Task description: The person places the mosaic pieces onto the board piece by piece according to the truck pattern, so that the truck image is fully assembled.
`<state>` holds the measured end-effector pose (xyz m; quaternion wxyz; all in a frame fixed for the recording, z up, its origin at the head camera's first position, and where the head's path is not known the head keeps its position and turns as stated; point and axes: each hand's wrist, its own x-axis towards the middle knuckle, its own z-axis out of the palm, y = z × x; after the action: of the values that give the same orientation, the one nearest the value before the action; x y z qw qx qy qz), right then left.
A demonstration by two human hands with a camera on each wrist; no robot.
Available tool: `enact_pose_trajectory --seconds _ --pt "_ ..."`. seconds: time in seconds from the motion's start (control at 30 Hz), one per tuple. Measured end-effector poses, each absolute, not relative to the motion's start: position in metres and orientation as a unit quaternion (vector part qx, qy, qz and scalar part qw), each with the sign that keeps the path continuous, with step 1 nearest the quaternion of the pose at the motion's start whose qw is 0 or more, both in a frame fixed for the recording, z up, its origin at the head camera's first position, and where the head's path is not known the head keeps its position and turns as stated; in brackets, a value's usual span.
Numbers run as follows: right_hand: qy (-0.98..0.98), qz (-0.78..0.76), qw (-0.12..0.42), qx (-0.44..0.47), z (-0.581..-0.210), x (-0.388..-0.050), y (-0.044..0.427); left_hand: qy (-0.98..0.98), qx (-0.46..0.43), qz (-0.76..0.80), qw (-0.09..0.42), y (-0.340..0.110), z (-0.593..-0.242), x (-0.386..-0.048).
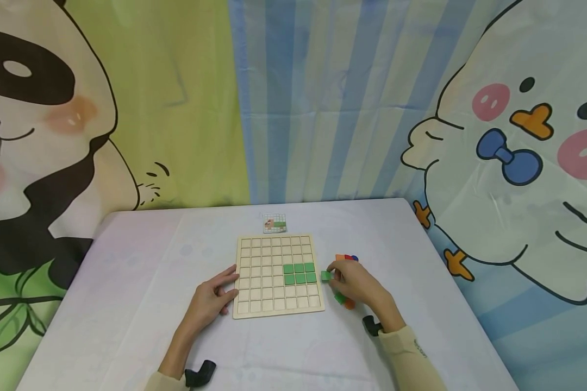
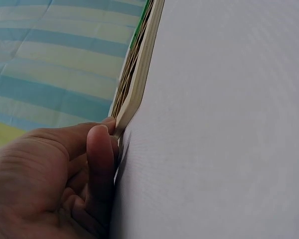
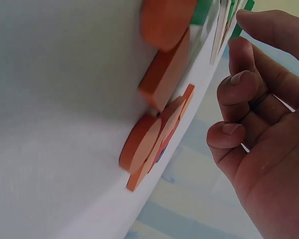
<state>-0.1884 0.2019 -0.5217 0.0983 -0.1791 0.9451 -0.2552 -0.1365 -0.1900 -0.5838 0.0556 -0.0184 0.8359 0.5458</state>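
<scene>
Near the middle of the table lies a square wooden grid board (image 1: 259, 277), with a block of several green square tiles (image 1: 299, 268) in its right half. My left hand (image 1: 207, 297) touches the board's left edge with thumb and forefinger spread apart; the left wrist view shows that hand (image 2: 50, 174) at the board's corner (image 2: 134, 94). Just right of the board, my right hand (image 1: 354, 282) pinches a green square tile (image 1: 325, 276) between thumb and forefinger. In the right wrist view, the other fingers of that hand (image 3: 269, 114) are curled, and part of the tile is hidden.
Loose orange pieces (image 3: 164, 69) and others in red, blue and green lie on the table beside the right hand, partly covered by it in the head view. A small picture card (image 1: 274, 223) lies behind the board. Printed curtains (image 1: 323, 98) hang behind the table.
</scene>
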Motion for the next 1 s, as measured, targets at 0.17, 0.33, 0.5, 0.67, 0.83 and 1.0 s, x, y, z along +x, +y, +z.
enact_pose_trajectory --seconds 0.17,0.33,0.5,0.67,0.83,1.0 --pt "0.947 -0.243 0.089 -0.188 -0.523 -0.188 0.192 0.837 -0.018 0.544 0.056 -0.189 -0.584 -0.137" --pt "0.943 -0.247 0.091 -0.205 -0.525 -0.189 0.182 0.84 -0.015 0.539 0.053 -0.189 -0.583 -0.137" --pt "0.942 -0.239 0.082 -0.221 -0.524 -0.189 0.174 0.842 -0.012 0.537 0.049 -0.189 -0.581 -0.136" --pt "0.942 -0.232 0.085 -0.227 -0.522 -0.189 0.165 0.842 -0.014 0.538 0.048 -0.189 -0.582 -0.135" --pt "0.934 -0.246 0.097 -0.24 -0.52 -0.19 0.157 0.841 -0.019 0.539 0.048 -0.189 -0.583 -0.135" --pt "0.933 -0.243 0.097 -0.246 -0.522 -0.191 0.15 0.841 -0.021 0.539 0.047 -0.188 -0.583 -0.136"
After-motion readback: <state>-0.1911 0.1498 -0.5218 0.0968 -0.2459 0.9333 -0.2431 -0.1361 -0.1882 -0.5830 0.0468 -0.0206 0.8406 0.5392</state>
